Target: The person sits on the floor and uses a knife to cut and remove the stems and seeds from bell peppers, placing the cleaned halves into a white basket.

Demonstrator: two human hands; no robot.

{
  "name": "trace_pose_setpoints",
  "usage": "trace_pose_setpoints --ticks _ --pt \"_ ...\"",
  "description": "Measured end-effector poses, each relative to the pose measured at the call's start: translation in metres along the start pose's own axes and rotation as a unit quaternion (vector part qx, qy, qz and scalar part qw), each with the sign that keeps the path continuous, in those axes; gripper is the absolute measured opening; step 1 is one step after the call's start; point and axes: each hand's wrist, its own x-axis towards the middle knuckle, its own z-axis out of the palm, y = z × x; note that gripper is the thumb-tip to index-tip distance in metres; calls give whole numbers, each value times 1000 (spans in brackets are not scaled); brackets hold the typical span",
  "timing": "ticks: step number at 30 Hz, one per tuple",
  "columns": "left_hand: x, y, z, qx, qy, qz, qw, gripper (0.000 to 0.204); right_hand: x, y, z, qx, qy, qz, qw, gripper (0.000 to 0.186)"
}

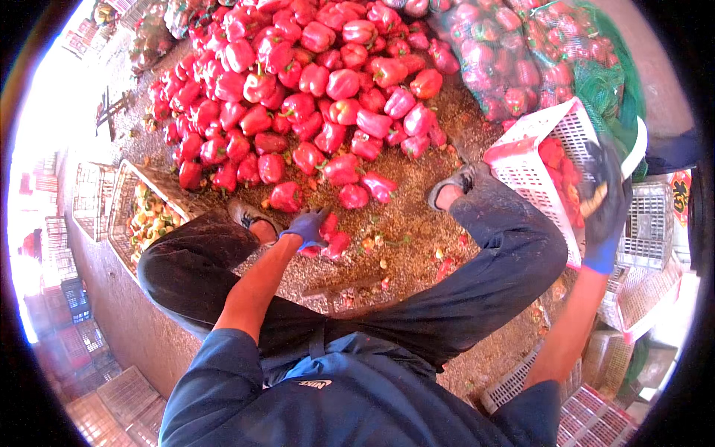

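Now your gloved left hand [305, 228] is near the middle of the frame, a bit left and low. Its fingers are bent and point right, toward a red pepper [337, 244] just to the right and a little below them. The pepper's long side seems to slant up to the right, though it may be a cut piece. Your left hand is much nearer to it than your right. You can't tell if the left fingers pinch a red bit or only touch it.

Your gloved right hand [606, 205] is at the right of the frame, over the edge of a white basket [521, 167] with red pieces [557, 167] inside. Its fingers curl by a pale yellow bit [593, 201], but you can't tell if they hold it.

A big pile of peppers [298, 104] fills the upper middle. Your blue shirt [350, 417] has a small white mark [316, 384] with letters, and a red sign [681, 195] at the right edge has dark writing.
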Motion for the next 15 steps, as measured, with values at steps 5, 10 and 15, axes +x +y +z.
trace_pose_setpoints --ticks 5,10,15 --pt "21 -14 -2 30 -9 -24 999 84 46 -69 122 68 -39 11 997 36" --pt "18 -58 23 -377 259 -100 884 63 54 -83 238 273 -90 215 933 36" --pt "30 -13 -118 -605 298 20 738 49 11 -73 285 224 -201 306 903 51"
